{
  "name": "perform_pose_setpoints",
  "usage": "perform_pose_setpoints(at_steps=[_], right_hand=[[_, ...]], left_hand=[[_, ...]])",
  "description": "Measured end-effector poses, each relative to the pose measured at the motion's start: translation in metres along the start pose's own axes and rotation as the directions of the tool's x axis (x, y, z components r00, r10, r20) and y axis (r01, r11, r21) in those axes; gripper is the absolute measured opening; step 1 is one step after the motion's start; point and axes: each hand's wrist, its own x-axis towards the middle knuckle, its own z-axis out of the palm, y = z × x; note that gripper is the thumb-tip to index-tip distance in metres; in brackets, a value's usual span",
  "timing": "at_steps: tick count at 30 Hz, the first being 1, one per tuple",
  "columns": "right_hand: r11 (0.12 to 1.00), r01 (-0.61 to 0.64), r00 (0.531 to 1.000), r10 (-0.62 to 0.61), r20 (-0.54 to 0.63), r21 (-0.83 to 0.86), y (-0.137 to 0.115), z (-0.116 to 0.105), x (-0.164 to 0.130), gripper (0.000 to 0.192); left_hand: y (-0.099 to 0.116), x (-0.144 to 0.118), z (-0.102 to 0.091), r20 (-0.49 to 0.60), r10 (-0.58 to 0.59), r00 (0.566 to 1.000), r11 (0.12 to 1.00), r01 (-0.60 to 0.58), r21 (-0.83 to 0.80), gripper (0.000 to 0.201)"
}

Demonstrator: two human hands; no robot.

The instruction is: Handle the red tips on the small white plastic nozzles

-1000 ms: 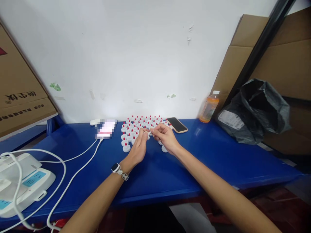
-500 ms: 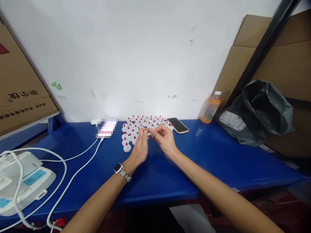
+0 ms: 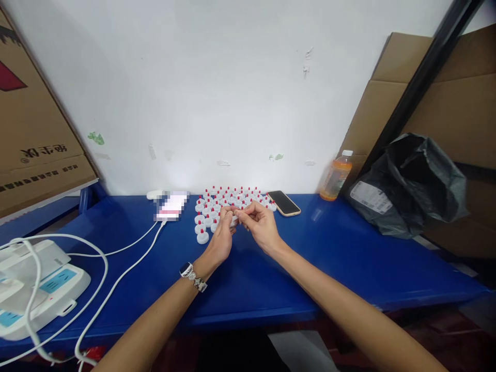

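Seems to pinch a white cap point(image 3: 233, 221) between nearly closed left hand point(image 3: 222, 236) and right hand point(image 3: 265, 226), partly hiding red-tipped caps point(image 3: 214, 213) behind. Has open worktop point(image 3: 310, 243) on the right, down to the front edge. Cannot see the held cap whole.

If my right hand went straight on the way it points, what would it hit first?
Probably your left hand, or the small white piece at its fingertips; your right hand is so close that depth is hard to judge. Red-tipped white caps lie beyond.
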Motion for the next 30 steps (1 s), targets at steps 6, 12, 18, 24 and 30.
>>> perform_pose_setpoints(at_steps=[6,12,18,24,30], right_hand=[[0.926,0.074,0.993,-0.033,0.116,-0.370,0.003,-0.030,0.013,0.029],[0.603,0.280,0.922,0.047,0.383,-0.747,0.007,-0.040,0.024,0.006],[0.449,0.209,0.977,-0.062,0.203,-0.869,-0.006,-0.052,0.025,0.014],[0.533,0.120,0.975,0.094,0.200,-0.838,-0.005,-0.069,0.013,0.002],[0.806,0.065,0.979,0.064,0.196,-0.588,-0.002,-0.057,0.014,0.006]], left_hand=[[0.013,0.002,-0.016,-0.132,0.066,0.989,0.977,-0.037,0.211,0.038],[0.017,0.002,-0.020,-0.084,0.229,0.970,0.918,-0.187,0.349,0.032],[0.017,0.003,-0.019,-0.015,0.241,0.970,0.897,-0.217,0.386,0.033],[0.014,0.003,-0.020,0.076,0.232,0.970,0.881,-0.243,0.406,0.028],[0.012,0.002,-0.020,0.128,0.250,0.960,0.881,-0.280,0.382,0.027]])
